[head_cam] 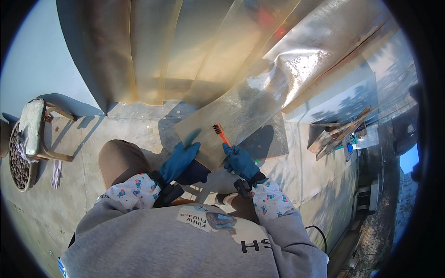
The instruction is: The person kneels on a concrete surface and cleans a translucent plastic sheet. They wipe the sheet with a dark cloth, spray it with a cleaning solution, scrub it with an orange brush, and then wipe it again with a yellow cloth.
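A translucent plastic strip of a strip curtain [222,114] is drawn out toward me, its lower end in front of my knees. My left hand [179,161], in a blue rubber glove, grips the strip's left edge with the thumb on top. In my right hand [241,161], gloved alike, is an orange-handled brush [221,134] with dark bristles. The bristles lie over the strip's face; whether they touch it I cannot tell. A dark navy cloth or garment part [193,173] shows below the strip's end.
More curtain strips [194,45] hang ahead. At left stand a stool [32,127] and a round basket [15,186] of brown round items, with a pale glove [56,173] hanging nearby. A dark mat [274,142] lies right of the strip; wooden boards [340,133] are farther right.
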`<action>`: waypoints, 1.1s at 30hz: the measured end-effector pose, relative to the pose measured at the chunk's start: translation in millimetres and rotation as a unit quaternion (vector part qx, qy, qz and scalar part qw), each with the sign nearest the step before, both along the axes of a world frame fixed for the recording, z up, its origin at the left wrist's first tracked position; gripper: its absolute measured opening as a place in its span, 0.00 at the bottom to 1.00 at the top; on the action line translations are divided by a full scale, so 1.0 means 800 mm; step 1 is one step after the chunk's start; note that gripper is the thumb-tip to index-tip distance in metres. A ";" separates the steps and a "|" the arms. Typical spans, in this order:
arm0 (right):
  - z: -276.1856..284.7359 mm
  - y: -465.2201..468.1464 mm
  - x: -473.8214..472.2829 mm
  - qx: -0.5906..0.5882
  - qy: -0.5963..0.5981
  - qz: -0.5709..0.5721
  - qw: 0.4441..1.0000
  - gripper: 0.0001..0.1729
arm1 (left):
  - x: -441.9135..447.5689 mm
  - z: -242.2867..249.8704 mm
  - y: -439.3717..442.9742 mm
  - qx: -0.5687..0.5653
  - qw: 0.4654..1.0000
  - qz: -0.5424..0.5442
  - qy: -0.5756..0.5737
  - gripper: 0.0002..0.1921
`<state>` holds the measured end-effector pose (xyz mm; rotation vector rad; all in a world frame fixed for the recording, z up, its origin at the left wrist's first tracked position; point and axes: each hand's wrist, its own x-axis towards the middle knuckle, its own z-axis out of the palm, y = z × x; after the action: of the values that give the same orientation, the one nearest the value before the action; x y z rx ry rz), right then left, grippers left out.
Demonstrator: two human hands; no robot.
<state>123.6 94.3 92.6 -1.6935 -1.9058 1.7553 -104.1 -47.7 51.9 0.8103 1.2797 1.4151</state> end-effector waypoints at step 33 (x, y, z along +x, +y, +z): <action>0.011 0.051 -0.020 0.403 -0.274 0.050 0.872 0.38 | 0.019 -0.035 -0.006 -0.003 0.998 -0.022 0.061 0.27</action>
<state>107.6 135.2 101.6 -1.8097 -2.4426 0.2984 -89.0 -52.4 23.9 0.9276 1.3506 1.3433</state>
